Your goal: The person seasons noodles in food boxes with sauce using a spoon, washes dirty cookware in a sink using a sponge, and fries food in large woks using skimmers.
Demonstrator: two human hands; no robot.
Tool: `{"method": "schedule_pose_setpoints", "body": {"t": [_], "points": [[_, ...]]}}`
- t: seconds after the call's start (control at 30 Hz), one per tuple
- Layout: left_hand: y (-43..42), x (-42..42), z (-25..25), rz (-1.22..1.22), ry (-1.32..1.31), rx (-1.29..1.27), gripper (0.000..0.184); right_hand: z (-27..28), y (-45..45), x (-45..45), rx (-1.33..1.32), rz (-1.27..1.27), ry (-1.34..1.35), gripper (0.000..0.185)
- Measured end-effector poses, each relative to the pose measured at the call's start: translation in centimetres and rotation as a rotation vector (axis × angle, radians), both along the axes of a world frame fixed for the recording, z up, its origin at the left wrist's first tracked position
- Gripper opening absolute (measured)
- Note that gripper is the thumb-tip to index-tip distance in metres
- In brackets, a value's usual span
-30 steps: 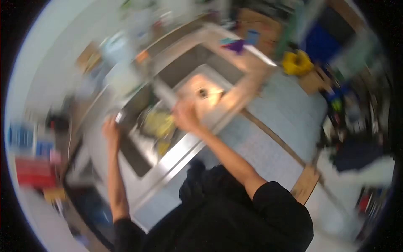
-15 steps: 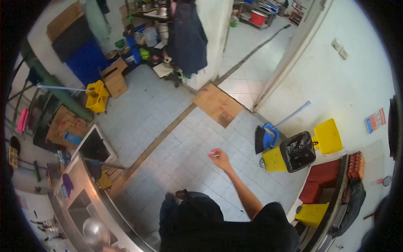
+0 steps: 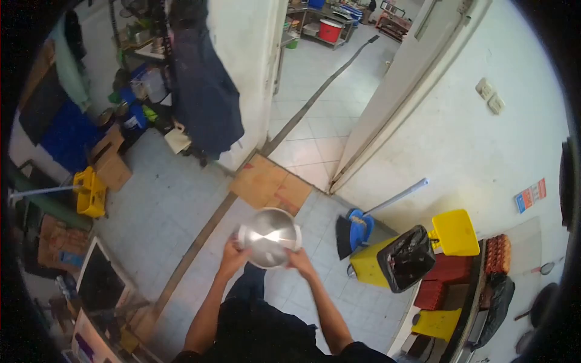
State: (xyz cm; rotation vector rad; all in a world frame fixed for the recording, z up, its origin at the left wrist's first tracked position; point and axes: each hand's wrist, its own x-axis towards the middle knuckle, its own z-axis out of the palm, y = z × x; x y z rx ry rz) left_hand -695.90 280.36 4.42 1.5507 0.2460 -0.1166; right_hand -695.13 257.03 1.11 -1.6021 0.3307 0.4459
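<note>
Left hand (image 3: 232, 256) and right hand (image 3: 298, 261) are both closed, gripping opposite sides of a shiny metal bowl (image 3: 270, 238). Bowl is hanging in midair above the tiled floor (image 3: 175, 187). Yellow bin (image 3: 367, 264) is standing off right, lid (image 3: 456, 233) open. Cardboard sheet (image 3: 266, 181) is lying past the bowl; red tub (image 3: 330, 31) is showing farthest back.

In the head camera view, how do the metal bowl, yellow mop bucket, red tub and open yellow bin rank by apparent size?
1. Open yellow bin
2. Metal bowl
3. Yellow mop bucket
4. Red tub
</note>
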Motion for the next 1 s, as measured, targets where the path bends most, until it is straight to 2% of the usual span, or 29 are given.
{"method": "schedule_pose_setpoints", "body": {"t": [0.03,0.07,0.1,0.13,0.17,0.2,0.23,0.27,0.33,0.4,0.47,0.53,0.6,0.67,0.73,0.77,0.8,0.83,0.87,0.9,0.93,1.0], "points": [[-0.8,3.9,2.0,-0.183,0.064,-0.048,0.019,-3.0,-4.6,1.7,0.054,-0.01,0.005,0.039],[-0.1,7.6,0.3,-0.217,0.197,-0.192,0.02,-5.0,-9.6,2.3,0.064,-0.143,0.106,0.031],[1.8,11.2,-3.1,-0.249,0.343,-0.339,0.021,-2.3,-13.5,2.6,0.125,-0.369,0.363,0.018],[3.3,14.2,-5.5,-0.275,0.485,-0.487,0.023,-8.4,-21.1,0.4,0.417,-0.412,0.252,0.019],[3.8,16.7,-6.6,-0.159,0.407,-0.029,0.019,-12.6,-26.8,-2.7,0.518,-0.792,0.316,0.022],[5.2,18.2,-9.9,-0.18,-0.03,0.725,0.019,-11.3,-28.8,-5.2,0.363,-1.025,0.247,0.016],[7.1,20.2,-15.9,-0.141,-0.068,0.898,0.02,-9.7,-29.6,-7.4,0.194,-1.207,0.18,0.01],[6.8,21.6,-15.5,-0.141,-0.103,0.822,0.021,-8.6,-29.7,-8.8,0.083,-1.326,0.147,0.006],[5.6,26.4,-12.8,-0.143,-0.185,0.677,0.023,-7.9,-29.0,-9.2,-0.025,-1.481,0.136,0.014],[1.4,31.7,-5.9,-0.197,0.405,0.301,0.027,-8.4,-28.5,-6.6,-0.165,-1.45,0.355,0.013],[-2.7,37.3,-5.6,-0.361,0.357,0.027,0.031,-8.3,-26.2,-0.3,-0.283,-1.38,0.497,0.014],[-9.0,44.6,-2.0,-0.549,0.343,-0.053,0.034,-10.0,-24.3,9.1,-0.376,-1.341,0.309,0.019],[-15.6,53.0,1.3,-0.724,0.44,-0.022,0.028,-10.8,-23.1,21.5,-0.233,-1.278,0.142,0.022],[-21.3,61.1,1.3,-0.894,0.3,0.029,0.03,-8.4,-22.0,36.0,-0.194,-1.096,0.06,0.025],[-25.4,68.3,0.2,-0.867,0.304,0.078,0.03,-10.4,-23.8,48.6,-0.213,-0.821,0.05,0.029],[-27.5,73.1,-0.2,-0.841,0.291,0.099,0.031,-9.6,-22.9,56.4,-0.201,-0.874,0.086,0.031],[-28.4,77.3,0.0,-0.812,0.283,0.178,0.032,-5.1,-21.5,63.7,-0.165,-0.777,0.001,0.03],[-28.7,80.9,0.3,-0.787,0.298,0.253,0.033,-4.7,-21.4,69.3,-0.201,-0.667,0.056,0.027],[-28.7,84.9,0.5,-0.755,0.294,0.331,0.034,-4.6,-21.0,75.0,-0.173,-0.67,-0.021,0.028],[-28.5,89.3,-1.0,-0.69,0.075,0.56,0.039,-2.7,-20.9,81.2,-0.113,-0.512,0.011,0.029],[-27.8,92.2,-1.8,-0.598,-0.119,0.781,0.044,-1.0,-20.0,86.6,-0.086,-0.472,-0.087,0.03],[-25.3,98.4,5.4,-0.456,-0.006,0.717,0.041,-0.8,-18.8,96.5,-0.131,-0.38,-0.132,0.03]]}}
